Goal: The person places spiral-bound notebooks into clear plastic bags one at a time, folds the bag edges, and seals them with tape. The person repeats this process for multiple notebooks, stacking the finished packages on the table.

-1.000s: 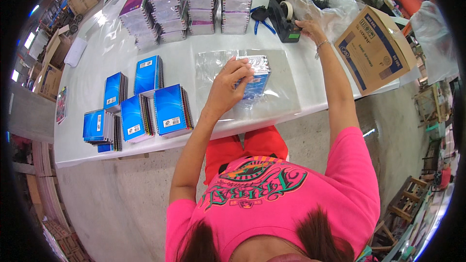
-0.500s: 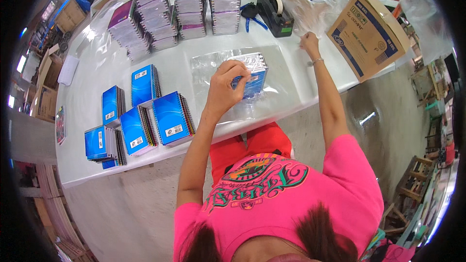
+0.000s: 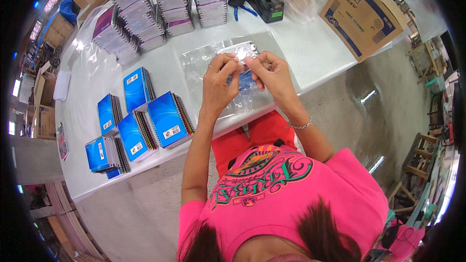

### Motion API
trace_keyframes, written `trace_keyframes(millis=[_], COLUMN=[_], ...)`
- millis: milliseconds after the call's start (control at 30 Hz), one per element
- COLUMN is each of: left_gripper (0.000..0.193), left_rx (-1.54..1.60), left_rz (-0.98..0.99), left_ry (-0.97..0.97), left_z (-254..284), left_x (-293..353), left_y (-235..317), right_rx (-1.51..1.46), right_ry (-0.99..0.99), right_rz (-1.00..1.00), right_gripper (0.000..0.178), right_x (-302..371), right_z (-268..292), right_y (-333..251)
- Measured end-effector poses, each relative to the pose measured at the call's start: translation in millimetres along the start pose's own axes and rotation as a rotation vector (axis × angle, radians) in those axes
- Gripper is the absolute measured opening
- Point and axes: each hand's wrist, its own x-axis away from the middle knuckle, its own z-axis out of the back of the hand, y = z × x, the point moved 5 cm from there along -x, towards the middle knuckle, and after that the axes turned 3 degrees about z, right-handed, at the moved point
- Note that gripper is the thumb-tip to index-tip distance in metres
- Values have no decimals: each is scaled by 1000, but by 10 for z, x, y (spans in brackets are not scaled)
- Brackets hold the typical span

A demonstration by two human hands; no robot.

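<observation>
Close in front of me lies a bundle of spiral notebooks (image 3: 239, 51), blue and white, under clear plastic wrap (image 3: 196, 63). Over the bundle, my left hand (image 3: 221, 82) is closed, its fingertips pinching the wrap. My right hand (image 3: 275, 78) meets it at the same spot, thumb and forefinger pressed together; whatever lies between them is too small to make out. Both hands cover much of the blue part of the bundle. To the left stand several stacks of blue spiral notebooks (image 3: 169, 119) with white labels.
Tall stacks of wrapped spiral notebooks (image 3: 162, 2) rise at the back left. Behind the bundle are a black tape dispenser (image 3: 263, 2) and blue-handled pliers (image 3: 238, 2). A cardboard box (image 3: 361, 17) stands at the right end of the white table (image 3: 310, 51), beside loose clear plastic bags (image 3: 303, 0).
My right hand has come from beside the tape dispenser back to the bundle, next to my left hand. My left hand stays at the wrap. The whole view has shifted slightly.
</observation>
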Motion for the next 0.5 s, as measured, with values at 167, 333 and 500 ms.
trace_keyframes(millis=[167, 333, 500], left_gripper=[12, 14, 27], left_rx=[-3, -12, 12], left_rz=[-1, -22, 39], left_ry=[25, 41, -42], left_z=[3, -12, 11], left_x=[17, 28, 9], left_y=[-31, -16, 7], right_rx=[131, 212, 247], right_ry=[83, 113, 137], right_rz=[45, 73, 99], right_gripper=[24, 25, 24], right_x=[-43, -30, -52], right_z=[-93, -96, -65], right_y=[2, 10, 59])
